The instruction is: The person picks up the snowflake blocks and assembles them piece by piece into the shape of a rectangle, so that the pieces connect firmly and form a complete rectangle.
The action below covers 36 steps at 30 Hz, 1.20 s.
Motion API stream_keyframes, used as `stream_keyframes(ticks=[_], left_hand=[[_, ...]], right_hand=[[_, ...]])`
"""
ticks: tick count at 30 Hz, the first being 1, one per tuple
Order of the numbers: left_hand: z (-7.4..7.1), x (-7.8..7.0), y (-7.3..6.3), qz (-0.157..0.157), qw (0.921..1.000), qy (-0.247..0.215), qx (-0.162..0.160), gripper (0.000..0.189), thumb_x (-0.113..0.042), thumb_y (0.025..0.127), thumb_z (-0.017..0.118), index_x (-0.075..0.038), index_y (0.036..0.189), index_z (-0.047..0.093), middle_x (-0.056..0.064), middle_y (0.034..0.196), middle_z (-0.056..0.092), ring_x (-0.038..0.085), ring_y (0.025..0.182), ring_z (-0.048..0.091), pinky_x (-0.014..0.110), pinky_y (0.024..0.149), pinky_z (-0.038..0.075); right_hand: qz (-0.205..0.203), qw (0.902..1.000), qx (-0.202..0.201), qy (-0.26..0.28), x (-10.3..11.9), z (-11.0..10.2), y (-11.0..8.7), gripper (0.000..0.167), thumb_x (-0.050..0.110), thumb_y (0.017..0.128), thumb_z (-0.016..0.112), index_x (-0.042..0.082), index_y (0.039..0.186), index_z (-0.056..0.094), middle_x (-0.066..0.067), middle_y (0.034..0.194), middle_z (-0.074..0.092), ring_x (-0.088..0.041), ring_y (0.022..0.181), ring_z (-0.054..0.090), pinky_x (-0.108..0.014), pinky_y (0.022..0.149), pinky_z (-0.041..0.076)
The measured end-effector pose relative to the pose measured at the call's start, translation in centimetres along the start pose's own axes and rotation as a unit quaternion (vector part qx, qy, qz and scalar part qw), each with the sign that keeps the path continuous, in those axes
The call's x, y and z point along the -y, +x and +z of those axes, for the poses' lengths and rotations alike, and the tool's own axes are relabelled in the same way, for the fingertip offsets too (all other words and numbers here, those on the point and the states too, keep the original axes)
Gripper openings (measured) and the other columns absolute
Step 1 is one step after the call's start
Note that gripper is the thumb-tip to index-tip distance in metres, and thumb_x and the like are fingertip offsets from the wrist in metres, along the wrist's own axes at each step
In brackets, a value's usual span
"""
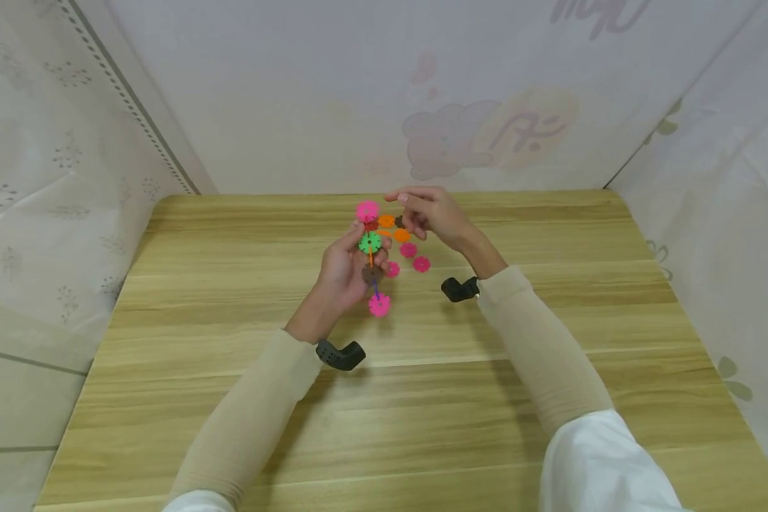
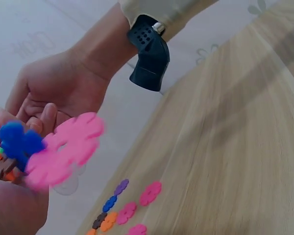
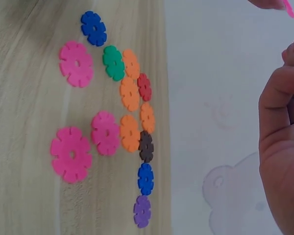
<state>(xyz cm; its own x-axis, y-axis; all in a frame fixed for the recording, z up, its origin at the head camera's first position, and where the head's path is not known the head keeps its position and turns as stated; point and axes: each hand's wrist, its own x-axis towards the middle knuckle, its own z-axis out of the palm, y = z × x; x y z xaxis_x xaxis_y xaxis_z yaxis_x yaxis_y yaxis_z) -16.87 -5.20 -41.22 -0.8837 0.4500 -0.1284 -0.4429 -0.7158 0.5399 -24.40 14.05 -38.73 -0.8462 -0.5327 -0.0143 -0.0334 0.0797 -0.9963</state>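
Observation:
In the head view my left hand (image 1: 340, 274) grips a chain of interlocking notched plastic discs (image 1: 370, 243) above the table. A pink disc (image 1: 368, 210) tops the chain, then red, green, orange, brown and blue ones follow down to another pink disc (image 1: 379, 306). The left wrist view shows the chain's lower end, a blue disc (image 2: 20, 142) joined to the pink one. My right hand (image 1: 440, 217) hovers just right of the top disc, its index finger reaching toward it and the other fingers loosely bent, holding nothing visible.
Loose discs lie on the wooden table (image 1: 422, 419) near its far edge. Among them are pink (image 3: 71, 154), orange (image 3: 130, 133), green (image 3: 113, 63), red (image 3: 144, 87), blue (image 3: 145, 179) and purple (image 3: 142, 211) ones. A printed curtain (image 1: 307, 99) hangs behind.

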Motion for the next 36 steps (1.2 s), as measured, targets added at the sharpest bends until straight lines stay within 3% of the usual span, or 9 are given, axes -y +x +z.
stream_keyframes(ticks=[7, 10, 15, 23, 28, 36], left_hand=[[-0.2, -0.2, -0.1, 0.032, 0.9993, 0.006, -0.018, 0.011, -0.029, 0.107, 0.031, -0.020, 0.104, 0.038, 0.011, 0.089, 0.056, 0.016, 0.060, 0.049, 0.024, 0.058, 0.045], [-0.3, -0.4, -0.1, 0.033, 0.9992, 0.002, -0.023, 0.013, -0.032, 0.107, 0.033, -0.021, 0.101, 0.037, 0.010, 0.087, 0.056, 0.016, 0.059, 0.049, 0.024, 0.057, 0.046], [-0.2, -0.8, -0.2, 0.028, 0.9994, -0.001, -0.019, 0.024, -0.039, 0.105, 0.037, -0.019, 0.105, 0.048, 0.006, 0.081, 0.059, 0.015, 0.056, 0.048, 0.023, 0.054, 0.048], [-0.1, -1.5, -0.6, 0.025, 0.9988, 0.025, -0.035, 0.024, -0.042, 0.103, 0.043, -0.021, 0.108, 0.036, 0.003, 0.078, 0.056, 0.014, 0.056, 0.045, 0.021, 0.053, 0.047], [-0.2, -1.7, -0.7, 0.025, 0.9977, 0.042, -0.048, 0.023, -0.042, 0.103, 0.044, -0.023, 0.108, 0.032, 0.002, 0.077, 0.056, 0.014, 0.057, 0.044, 0.021, 0.054, 0.045], [-0.5, -1.7, -0.7, 0.030, 0.9972, 0.045, -0.051, 0.020, -0.039, 0.102, 0.048, -0.022, 0.106, 0.040, 0.003, 0.078, 0.056, 0.013, 0.057, 0.044, 0.020, 0.053, 0.046]], right_hand=[[0.000, 0.9998, -0.014, 0.014, -0.8, -0.2, 0.1, 0.034, 0.022, 0.102, 0.049, 0.000, 0.125, 0.062, -0.008, 0.059, 0.054, -0.022, 0.044, 0.037, -0.030, 0.043, 0.036], [0.003, 0.9995, -0.022, 0.020, -1.1, -0.4, 0.2, 0.033, 0.021, 0.102, 0.049, 0.000, 0.123, 0.062, -0.008, 0.059, 0.054, -0.020, 0.044, 0.038, -0.033, 0.044, 0.036], [0.017, 0.9982, -0.055, 0.018, -1.3, -0.6, 0.3, 0.032, 0.020, 0.102, 0.049, 0.000, 0.122, 0.063, -0.007, 0.059, 0.054, -0.018, 0.043, 0.040, -0.034, 0.044, 0.038], [0.088, 0.9867, -0.136, -0.018, -2.7, -1.5, 0.8, 0.029, 0.021, 0.103, 0.050, 0.004, 0.123, 0.062, -0.004, 0.061, 0.054, -0.014, 0.044, 0.042, -0.025, 0.044, 0.039], [0.120, 0.9800, -0.155, -0.032, -4.5, -2.5, 1.1, 0.034, 0.018, 0.102, 0.050, 0.003, 0.131, 0.058, -0.004, 0.063, 0.055, -0.013, 0.046, 0.043, -0.026, 0.047, 0.039], [0.166, 0.9681, -0.171, -0.077, -6.4, -3.3, 1.2, 0.036, 0.019, 0.101, 0.052, 0.008, 0.135, 0.056, -0.013, 0.073, 0.059, -0.012, 0.049, 0.046, -0.024, 0.048, 0.042]])
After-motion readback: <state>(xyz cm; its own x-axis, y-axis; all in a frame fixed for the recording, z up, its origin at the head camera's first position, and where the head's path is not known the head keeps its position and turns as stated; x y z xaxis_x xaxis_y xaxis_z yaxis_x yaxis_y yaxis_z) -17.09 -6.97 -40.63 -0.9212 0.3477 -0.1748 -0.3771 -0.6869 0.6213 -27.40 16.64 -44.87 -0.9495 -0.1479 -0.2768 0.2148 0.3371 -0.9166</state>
